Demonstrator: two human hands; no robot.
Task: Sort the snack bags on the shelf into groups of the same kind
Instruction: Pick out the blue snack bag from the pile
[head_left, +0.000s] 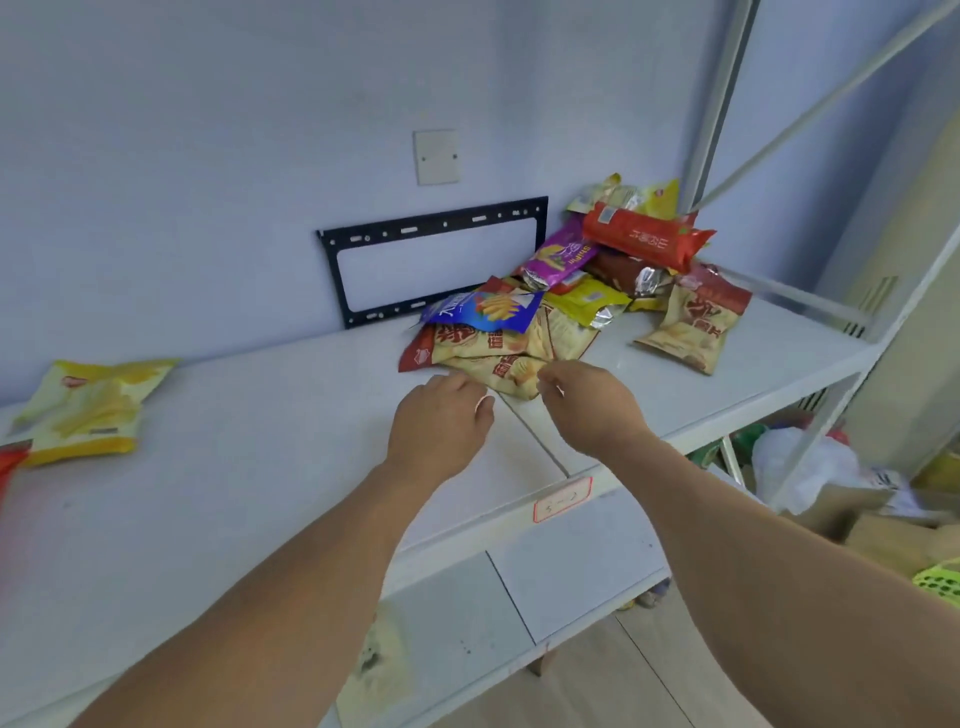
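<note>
A mixed heap of snack bags lies on the white shelf (234, 467) at the right: a blue fries bag (483, 310) on top of tan chip bags (498, 358), a purple bag (558, 254), a red bag (644, 236), a yellow-green bag (589, 300) and another tan bag (691, 325) lying apart. Far left lies a yellow fries bag (85, 410), with a red bag's edge (10, 462) beside it. My left hand (441, 426) hovers just short of the tan bags, fingers loosely bent, holding nothing. My right hand (587, 402) reaches the nearest tan bag's edge, fingers curled; whether it pinches the bag is unclear.
A black metal bracket (436, 260) leans on the wall behind the heap. Shelf uprights and a diagonal brace (810, 109) stand at the right. A label (561, 500) marks the front edge. Lower shelf (571, 566) and bags and boxes (810, 467) lie below right.
</note>
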